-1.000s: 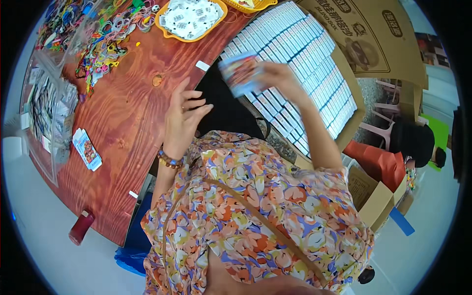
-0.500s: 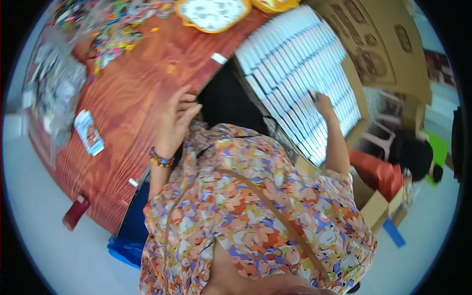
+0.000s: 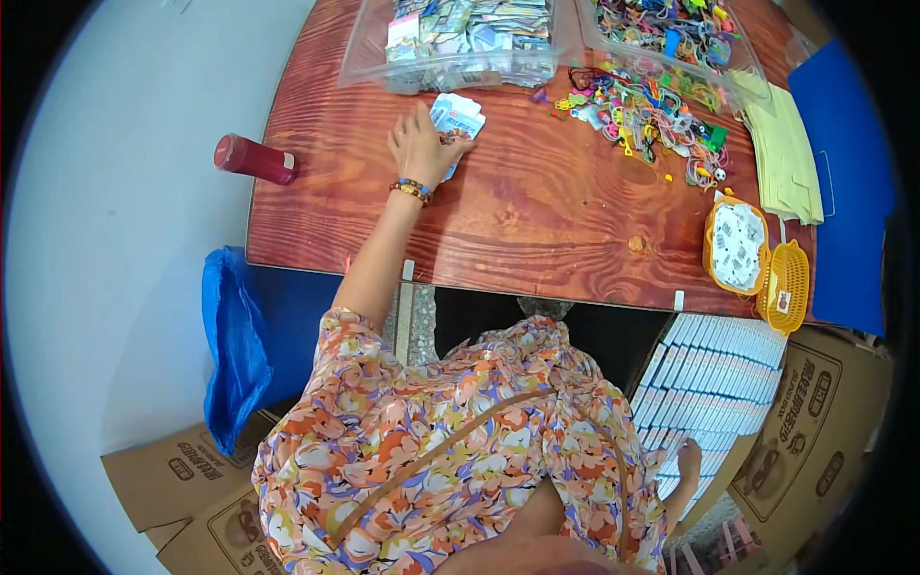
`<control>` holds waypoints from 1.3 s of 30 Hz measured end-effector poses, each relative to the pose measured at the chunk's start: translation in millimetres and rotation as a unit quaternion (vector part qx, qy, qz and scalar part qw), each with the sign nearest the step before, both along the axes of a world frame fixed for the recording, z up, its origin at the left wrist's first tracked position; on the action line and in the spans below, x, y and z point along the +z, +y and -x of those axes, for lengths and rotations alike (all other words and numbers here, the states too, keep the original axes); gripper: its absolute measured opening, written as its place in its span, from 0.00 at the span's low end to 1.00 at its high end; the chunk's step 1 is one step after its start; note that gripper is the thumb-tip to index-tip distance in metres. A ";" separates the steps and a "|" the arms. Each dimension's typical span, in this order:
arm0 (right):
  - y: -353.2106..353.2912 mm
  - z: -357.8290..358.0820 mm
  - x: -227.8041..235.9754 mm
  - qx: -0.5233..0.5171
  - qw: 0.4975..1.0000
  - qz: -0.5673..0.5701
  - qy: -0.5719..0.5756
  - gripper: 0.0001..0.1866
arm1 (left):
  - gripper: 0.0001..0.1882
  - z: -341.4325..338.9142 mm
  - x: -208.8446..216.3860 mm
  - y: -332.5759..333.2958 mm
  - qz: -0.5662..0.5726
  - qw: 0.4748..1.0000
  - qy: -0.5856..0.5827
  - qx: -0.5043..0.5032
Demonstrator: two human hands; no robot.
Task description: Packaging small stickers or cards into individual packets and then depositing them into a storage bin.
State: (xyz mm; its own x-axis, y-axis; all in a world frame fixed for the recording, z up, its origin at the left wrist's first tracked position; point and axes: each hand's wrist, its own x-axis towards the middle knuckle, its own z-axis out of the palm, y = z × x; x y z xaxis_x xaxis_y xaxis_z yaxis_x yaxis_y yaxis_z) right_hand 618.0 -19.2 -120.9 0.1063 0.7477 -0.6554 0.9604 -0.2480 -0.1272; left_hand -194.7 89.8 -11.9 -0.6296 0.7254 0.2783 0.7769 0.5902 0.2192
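Observation:
My left hand (image 3: 417, 144) reaches over the wooden table, fingers and thumb apart. It touches a small blue and white carton (image 3: 458, 117) that lies on the tabletop, partly hidden by the hand. Low at my right side, my right hand (image 3: 688, 458) is at the packed rows of slim white and blue boxes (image 3: 714, 374). Its fingers are drawn together; whatever may be between them is too small to make out. These boxes stand tightly side by side in a large brown cardboard box (image 3: 800, 422).
Clear plastic bins hold cards (image 3: 470, 38) and colourful trinkets (image 3: 661, 24). Loose trinkets (image 3: 661, 125) are heaped in front. A yellow basket (image 3: 736, 244) holds white packets, near yellow sheets (image 3: 781, 153). A red flask (image 3: 254, 158) lies left; a blue bag (image 3: 235, 350) hangs below.
My view has swung left toward the table. My left hand has moved out from the table's near edge to the small carton. My right hand remains at the rows of boxes.

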 end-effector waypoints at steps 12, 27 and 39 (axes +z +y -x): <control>130.4 313.7 198.0 0.217 0.940 -0.171 0.201 0.16 | 0.48 -6.3 -25.7 -11.9 -0.055 0.991 0.079 -0.092; 172.1 476.6 167.5 0.375 0.797 -0.125 0.456 0.18 | 0.54 -52.2 27.4 -32.2 -0.137 0.974 0.023 -0.177; 207.6 500.4 177.5 0.071 0.746 -0.033 0.662 0.21 | 0.39 -154.8 57.4 -26.1 -0.174 0.917 -0.232 -0.276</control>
State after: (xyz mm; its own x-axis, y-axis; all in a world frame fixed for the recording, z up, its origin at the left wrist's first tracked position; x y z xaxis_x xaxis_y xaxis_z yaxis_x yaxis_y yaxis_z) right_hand 117.7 188.3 56.6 -0.6842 0.7251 -0.0779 -0.0013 -0.1080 -0.9941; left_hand -39.9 63.7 45.4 -0.3034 0.8867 0.3489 0.7119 -0.0324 0.7016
